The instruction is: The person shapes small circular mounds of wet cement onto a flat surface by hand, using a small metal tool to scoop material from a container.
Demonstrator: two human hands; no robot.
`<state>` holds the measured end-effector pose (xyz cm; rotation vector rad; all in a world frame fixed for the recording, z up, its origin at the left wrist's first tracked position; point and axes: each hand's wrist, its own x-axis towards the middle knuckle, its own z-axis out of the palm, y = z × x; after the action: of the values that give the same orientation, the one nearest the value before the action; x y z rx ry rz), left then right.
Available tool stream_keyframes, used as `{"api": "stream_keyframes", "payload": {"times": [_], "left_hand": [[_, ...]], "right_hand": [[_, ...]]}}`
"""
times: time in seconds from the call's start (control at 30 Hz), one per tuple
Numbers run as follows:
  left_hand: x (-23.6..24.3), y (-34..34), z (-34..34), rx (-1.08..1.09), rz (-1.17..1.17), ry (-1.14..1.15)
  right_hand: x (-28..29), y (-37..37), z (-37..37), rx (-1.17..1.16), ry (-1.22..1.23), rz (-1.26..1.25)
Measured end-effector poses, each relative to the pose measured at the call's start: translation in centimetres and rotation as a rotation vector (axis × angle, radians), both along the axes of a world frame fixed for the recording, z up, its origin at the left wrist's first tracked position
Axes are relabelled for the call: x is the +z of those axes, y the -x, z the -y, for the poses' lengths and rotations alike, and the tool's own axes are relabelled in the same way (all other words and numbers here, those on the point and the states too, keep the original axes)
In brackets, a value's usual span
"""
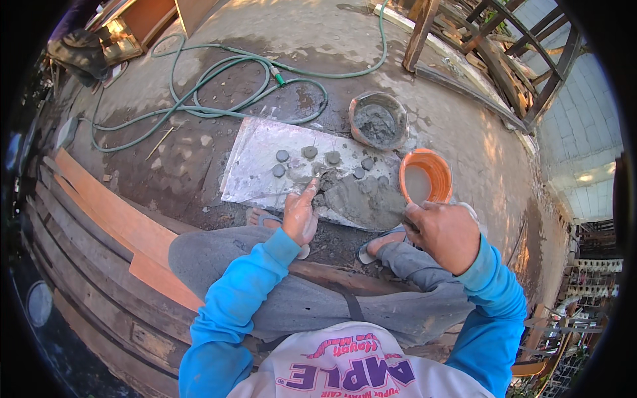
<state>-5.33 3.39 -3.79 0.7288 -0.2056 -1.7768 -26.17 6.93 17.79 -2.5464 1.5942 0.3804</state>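
Observation:
My left hand (pixel 302 215) reaches over a pale, mortar-smeared board (pixel 255 169), its index finger stretched out to a small lump of wet mortar and the thumb apart. The other fingers are partly hidden. Several small round mortar discs (pixel 282 156) sit on the board beyond that fingertip. A spread heap of wet grey mortar (pixel 365 201) covers the board's right part. My right hand (pixel 444 232) is closed at the heap's right end, near an orange bucket (pixel 444 172) of greyish water. What it grips is mostly hidden beneath the fingers.
Behind the board stands a worn bucket of mortar (pixel 377 125). A green hose (pixel 219 73) lies coiled on the ground. Wooden planks (pixel 133 232) run along the left, with a timber frame (pixel 464 99) at far right. Another person's legs (pixel 79 56) show at far left.

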Motion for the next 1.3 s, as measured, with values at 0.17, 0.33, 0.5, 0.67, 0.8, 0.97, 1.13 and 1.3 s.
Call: {"api": "stream_keyframes", "payload": {"times": [0.17, 0.33, 0.5, 0.67, 0.8, 0.97, 1.13, 1.3], "left_hand": [[-0.5, 0.4, -0.1, 0.009, 0.107, 0.035], [-0.3, 1.0, -0.3, 0.040, 0.271, 0.086], [0.5, 0.3, -0.2, 0.037, 0.339, 0.054], [0.1, 0.6, -0.5, 0.022, 0.287, 0.151], [0.7, 1.0, -0.7, -0.032, 0.222, 0.091], [0.4, 0.8, -0.7, -0.054, 0.166, 0.008], [-0.3, 0.9, -0.5, -0.067, 0.091, 0.030], [-0.2, 0.8, -0.7, -0.112, 0.099, -0.009]], "right_hand": [[-0.5, 0.1, 0.1, 0.027, 0.013, 0.025], [-2.7, 0.6, 0.4, 0.171, 0.080, 0.039], [-3.0, 1.6, 0.6, 0.309, 0.072, 0.045], [-4.9, 4.8, -0.9, 0.373, -0.010, -0.051], [-5.4, 6.7, -1.7, 0.222, -0.086, -0.010], [-4.4, 7.6, -2.0, -0.052, -0.095, 0.140], [-5.2, 8.5, -3.3, -0.356, 0.036, 0.432], [-8.6, 8.1, -4.7, -0.550, -0.027, 0.722]]}}
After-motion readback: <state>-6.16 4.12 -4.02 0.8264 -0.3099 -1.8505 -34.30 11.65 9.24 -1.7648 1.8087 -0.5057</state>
